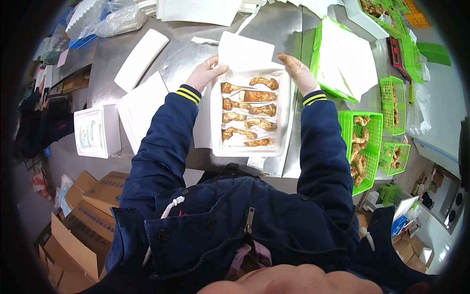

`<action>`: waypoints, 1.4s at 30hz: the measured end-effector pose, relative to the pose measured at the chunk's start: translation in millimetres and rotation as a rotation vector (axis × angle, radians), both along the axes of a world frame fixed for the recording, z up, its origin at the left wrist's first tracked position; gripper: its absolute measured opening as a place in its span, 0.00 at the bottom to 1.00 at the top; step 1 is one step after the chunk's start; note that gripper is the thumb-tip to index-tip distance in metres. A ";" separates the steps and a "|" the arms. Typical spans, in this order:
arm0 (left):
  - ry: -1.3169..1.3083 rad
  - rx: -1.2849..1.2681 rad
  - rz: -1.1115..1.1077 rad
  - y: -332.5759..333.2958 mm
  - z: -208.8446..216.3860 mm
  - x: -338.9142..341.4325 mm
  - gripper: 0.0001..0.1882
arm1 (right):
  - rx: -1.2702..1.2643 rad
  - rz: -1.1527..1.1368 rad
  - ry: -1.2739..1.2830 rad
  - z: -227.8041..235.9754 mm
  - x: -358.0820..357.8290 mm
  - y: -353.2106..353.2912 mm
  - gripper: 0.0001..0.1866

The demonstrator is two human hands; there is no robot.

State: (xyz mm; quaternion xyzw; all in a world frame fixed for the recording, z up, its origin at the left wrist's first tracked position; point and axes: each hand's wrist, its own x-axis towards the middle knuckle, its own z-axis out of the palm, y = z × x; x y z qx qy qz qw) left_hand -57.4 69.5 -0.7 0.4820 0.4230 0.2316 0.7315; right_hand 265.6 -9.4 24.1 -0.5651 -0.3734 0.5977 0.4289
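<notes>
On the metal table before me lies a white foam box (215,122), lined with white paper. Two columns of brown and cream mushrooms (260,96) rest inside it. A white paper sheet (245,51) rises past the box's far end. My gloved left hand (206,73) is at the far left corner, its thumb over the sheet's left edge and its fingers partly hidden behind. Beside the far right corner is my gloved right hand (299,74), with fingers stretched forward and nothing visible in them.
On the right stand green baskets (374,152) of mushrooms and a green crate (320,54) topped with white sheets. To the left are a foam lid (142,60) and another white foam box (98,131). Cardboard boxes (88,220) sit at lower left. Plastic bags (120,19) lie at far left.
</notes>
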 end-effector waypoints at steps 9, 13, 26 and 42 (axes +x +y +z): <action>-0.039 -0.020 0.013 -13.5 3.9 0.8 0.27 | 0.007 0.075 -0.338 -15.1 13.3 -10.7 0.30; -0.024 -0.018 0.016 -14.1 -4.5 -1.1 0.30 | 0.094 0.013 -0.102 -6.5 12.3 -24.6 0.27; -0.024 0.070 0.020 -16.4 -24.0 -6.9 0.32 | 0.097 0.022 -0.141 -10.3 4.0 -22.9 0.18; 0.552 0.496 0.239 -22.7 2.3 20.2 0.15 | 0.563 -0.227 -1.352 37.8 -49.6 -50.9 0.21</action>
